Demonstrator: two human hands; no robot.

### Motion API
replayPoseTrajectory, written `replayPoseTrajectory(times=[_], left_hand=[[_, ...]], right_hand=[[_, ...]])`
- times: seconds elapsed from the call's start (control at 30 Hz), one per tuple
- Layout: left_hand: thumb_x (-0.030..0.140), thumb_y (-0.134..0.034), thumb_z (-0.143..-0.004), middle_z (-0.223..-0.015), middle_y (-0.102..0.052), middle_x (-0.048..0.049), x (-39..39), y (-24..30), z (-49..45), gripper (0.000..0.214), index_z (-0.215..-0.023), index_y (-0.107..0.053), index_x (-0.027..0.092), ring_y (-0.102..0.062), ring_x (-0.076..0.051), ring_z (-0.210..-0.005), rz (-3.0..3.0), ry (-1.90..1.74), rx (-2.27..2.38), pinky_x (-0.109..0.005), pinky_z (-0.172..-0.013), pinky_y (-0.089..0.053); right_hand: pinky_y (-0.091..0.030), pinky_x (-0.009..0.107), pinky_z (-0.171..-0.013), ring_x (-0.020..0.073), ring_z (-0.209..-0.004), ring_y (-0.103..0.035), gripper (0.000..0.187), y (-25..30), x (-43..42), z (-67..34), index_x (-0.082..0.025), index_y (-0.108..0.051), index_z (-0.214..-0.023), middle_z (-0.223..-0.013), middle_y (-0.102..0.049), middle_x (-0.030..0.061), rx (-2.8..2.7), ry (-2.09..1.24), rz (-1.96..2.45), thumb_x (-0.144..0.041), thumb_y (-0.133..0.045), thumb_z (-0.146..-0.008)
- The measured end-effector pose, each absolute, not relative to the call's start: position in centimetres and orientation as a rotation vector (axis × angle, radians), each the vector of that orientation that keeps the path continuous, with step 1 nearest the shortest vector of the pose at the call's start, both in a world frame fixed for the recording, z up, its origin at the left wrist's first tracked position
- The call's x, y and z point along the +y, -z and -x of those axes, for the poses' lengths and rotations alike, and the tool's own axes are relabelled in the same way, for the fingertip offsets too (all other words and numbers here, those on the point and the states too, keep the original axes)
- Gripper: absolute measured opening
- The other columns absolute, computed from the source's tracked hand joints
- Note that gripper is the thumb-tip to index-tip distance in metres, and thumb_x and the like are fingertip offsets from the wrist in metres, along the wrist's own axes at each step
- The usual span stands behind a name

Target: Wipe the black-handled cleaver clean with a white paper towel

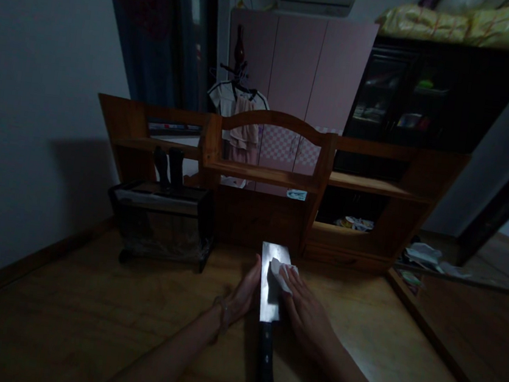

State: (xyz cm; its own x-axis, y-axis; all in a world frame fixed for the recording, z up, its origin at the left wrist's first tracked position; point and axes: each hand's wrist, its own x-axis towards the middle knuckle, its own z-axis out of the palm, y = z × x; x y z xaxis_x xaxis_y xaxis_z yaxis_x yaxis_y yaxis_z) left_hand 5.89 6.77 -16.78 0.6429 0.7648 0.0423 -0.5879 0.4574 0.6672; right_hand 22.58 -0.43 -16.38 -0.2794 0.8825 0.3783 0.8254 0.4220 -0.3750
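Observation:
A cleaver (pixel 270 306) with a broad shiny blade and a black riveted handle is held over the wooden desk, its handle pointing toward me. My left hand (pixel 247 288), with a bracelet at the wrist, grips the blade along its left side; some of its fingers are hidden behind the metal. In my right hand (pixel 307 310) is a folded white tissue (pixel 282 274), pressed flat against the upper part of the blade. A black knife block (pixel 163 220) with a glossy front stands to the left, two black knife handles (pixel 175 166) rising from it.
Along the desk's (pixel 166 322) back runs a wooden shelf unit (pixel 265 174) with open compartments. A white wall (pixel 36 129) borders the left. Beyond are a pink wardrobe (pixel 296 67), hanging clothes (pixel 241 106) and a dark cabinet (pixel 430 100). A raised rim (pixel 442 353) edges the desk's right.

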Motion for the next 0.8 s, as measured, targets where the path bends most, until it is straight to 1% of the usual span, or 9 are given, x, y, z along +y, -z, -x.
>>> replayPoseTrajectory(times=[0.07,0.17,0.3,0.37,0.47,0.63,0.73,0.8], left_hand=[[0.056,-0.036,-0.096,-0.123,-0.065,-0.0143,6.7,16.8,-5.9,0.062,-0.127,-0.058,0.007,-0.049,-0.029,-0.127,-0.699,-0.841,0.276,-0.037,-0.114,-0.027],[0.061,-0.038,-0.094,-0.116,-0.067,-0.0177,6.6,16.8,-5.8,0.068,-0.124,-0.059,0.004,-0.053,-0.032,-0.123,-0.683,-0.792,0.273,-0.041,-0.112,-0.029],[0.067,-0.037,-0.091,-0.104,-0.07,-0.0191,6.4,17.0,-5.8,0.073,-0.115,-0.062,0.003,-0.057,-0.035,-0.115,-0.662,-0.765,0.321,-0.041,-0.105,-0.038],[0.069,-0.037,-0.09,-0.1,-0.07,-0.0189,6.5,17.2,-5.7,0.074,-0.111,-0.064,0.003,-0.06,-0.035,-0.111,-0.67,-0.775,0.34,-0.04,-0.101,-0.042],[0.071,-0.036,-0.089,-0.097,-0.071,-0.0183,6.9,17.6,-5.7,0.075,-0.108,-0.066,0.005,-0.063,-0.034,-0.106,-0.683,-0.776,0.362,-0.039,-0.098,-0.045],[0.071,-0.037,-0.088,-0.098,-0.071,-0.0177,7.2,17.8,-6.0,0.074,-0.11,-0.066,0.006,-0.063,-0.034,-0.106,-0.697,-0.807,0.343,-0.041,-0.098,-0.044],[0.07,-0.036,-0.089,-0.104,-0.071,-0.0177,7.1,17.6,-6.1,0.074,-0.114,-0.065,0.007,-0.062,-0.033,-0.109,-0.697,-0.8,0.305,-0.042,-0.103,-0.04],[0.07,-0.036,-0.09,-0.11,-0.069,-0.0165,7.0,17.5,-6.0,0.074,-0.119,-0.063,0.008,-0.059,-0.031,-0.115,-0.696,-0.794,0.282,-0.042,-0.107,-0.036]], right_hand=[[-0.019,0.052,-0.12,0.0211,-0.147,-0.01,0.051,16.3,-0.6,-22.2,-0.03,-0.015,-0.152,-0.158,-0.019,-0.0012,-2.178,-0.159,1.435,-0.036,-0.027,-0.103],[-0.014,0.053,-0.12,0.0206,-0.147,-0.007,0.05,15.4,-1.4,-21.1,-0.033,-0.012,-0.151,-0.159,-0.017,-0.0039,-2.251,-0.237,1.369,-0.035,-0.025,-0.103],[-0.018,0.051,-0.12,0.02,-0.147,-0.009,0.05,14.0,-2.4,-20.1,-0.034,-0.014,-0.151,-0.158,-0.018,-0.0049,-2.312,-0.346,1.215,-0.034,-0.027,-0.103],[-0.02,0.049,-0.12,0.0194,-0.146,-0.011,0.049,13.4,-2.7,-20.1,-0.034,-0.017,-0.15,-0.157,-0.021,-0.0054,-2.321,-0.388,1.175,-0.033,-0.028,-0.103],[-0.021,0.048,-0.12,0.0189,-0.146,-0.015,0.047,13.0,-2.7,-20.4,-0.034,-0.021,-0.149,-0.155,-0.025,-0.0052,-2.323,-0.41,1.158,-0.033,-0.029,-0.102],[-0.02,0.045,-0.121,0.0172,-0.144,-0.023,0.046,12.6,-2.5,-20.8,-0.032,-0.026,-0.148,-0.152,-0.032,-0.004,-2.342,-0.38,1.159,-0.032,-0.03,-0.102],[-0.024,0.044,-0.12,0.0174,-0.142,-0.027,0.045,12.6,-2.6,-21.1,-0.032,-0.029,-0.148,-0.151,-0.034,-0.0042,-2.345,-0.358,1.172,-0.033,-0.03,-0.102],[-0.027,0.044,-0.119,0.0183,-0.141,-0.03,0.045,12.9,-2.4,-21.5,-0.03,-0.033,-0.146,-0.149,-0.038,-0.0025,-2.324,-0.301,1.228,-0.033,-0.03,-0.102]])
